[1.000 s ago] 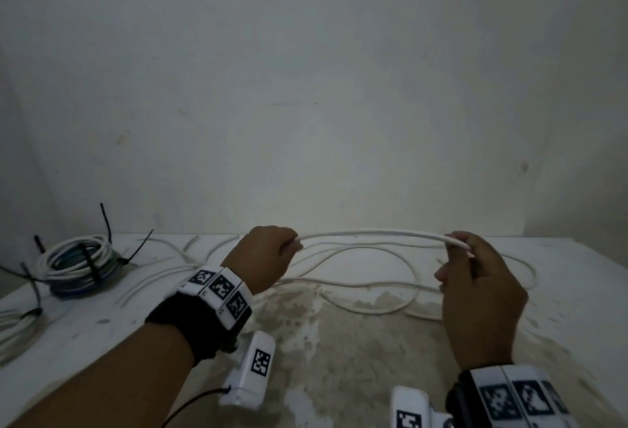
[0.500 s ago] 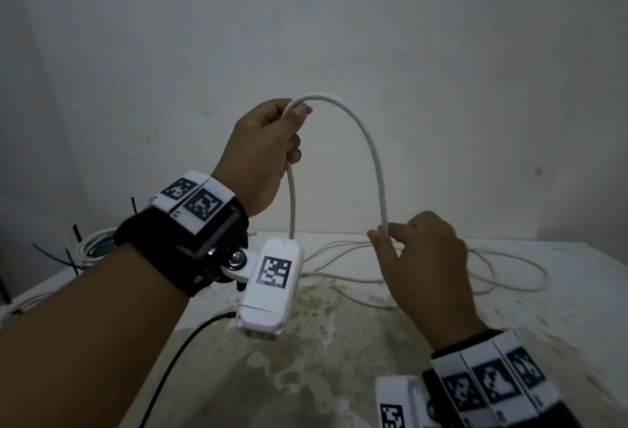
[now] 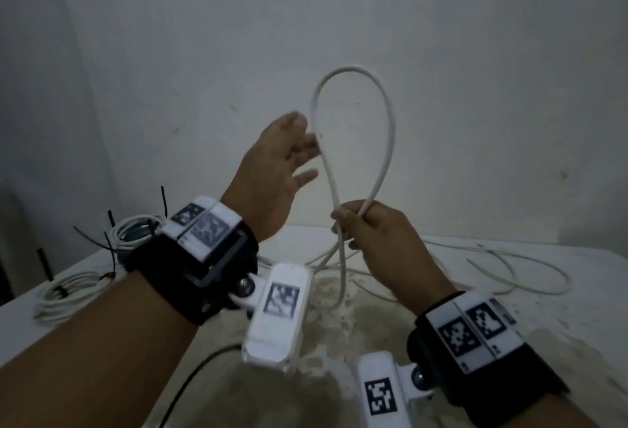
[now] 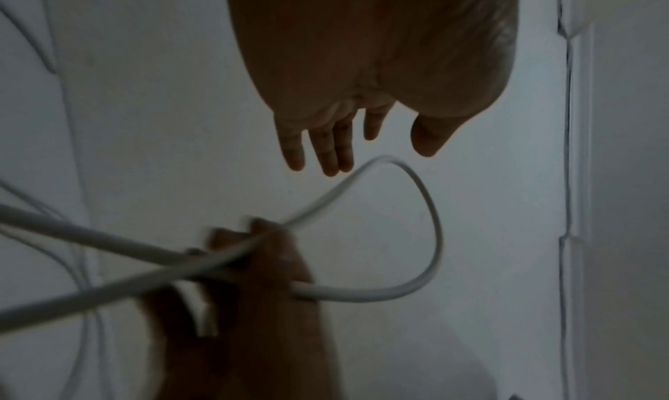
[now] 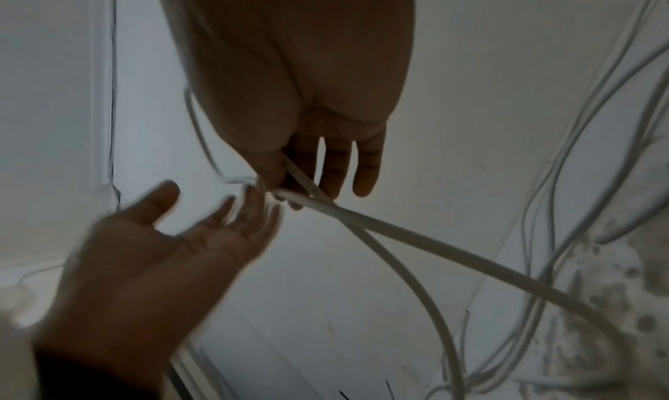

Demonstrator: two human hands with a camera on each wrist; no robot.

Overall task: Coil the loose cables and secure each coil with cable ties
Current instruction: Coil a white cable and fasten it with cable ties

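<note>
A white cable (image 3: 390, 128) is held up above the table (image 3: 509, 308) in a single upright loop, seen against the wall (image 3: 441, 37). The loop's two strands cross at the right hand (image 3: 377, 234), where they are pinched between thumb and forefinger; the other fingers (image 5: 365, 163) are seen extended and loose in the right wrist view. Below the pinch both strands hang down to the table, and the rest of the cable is spread in slack curves on the surface to the right.

The left hand (image 3: 275, 169) is raised just left of the loop with fingers (image 4: 327, 148) straight and spread, palm toward the cable. Nothing is gripped by it. Whether its fingertips touch the loop's left strand cannot be told; in the left wrist view they appear just clear of it.

Two finished coils are noted at the table's left end. A white coil (image 3: 64, 298) lies nearest the left edge, bound with a dark tie. A second coil (image 3: 132, 230), white with some darker turns, lies farther back, partly hidden by the left wrist strap, and black ties (image 3: 164, 203) stand up from it.

The tabletop is stained and mottled in the centre, beneath the hands.
</note>
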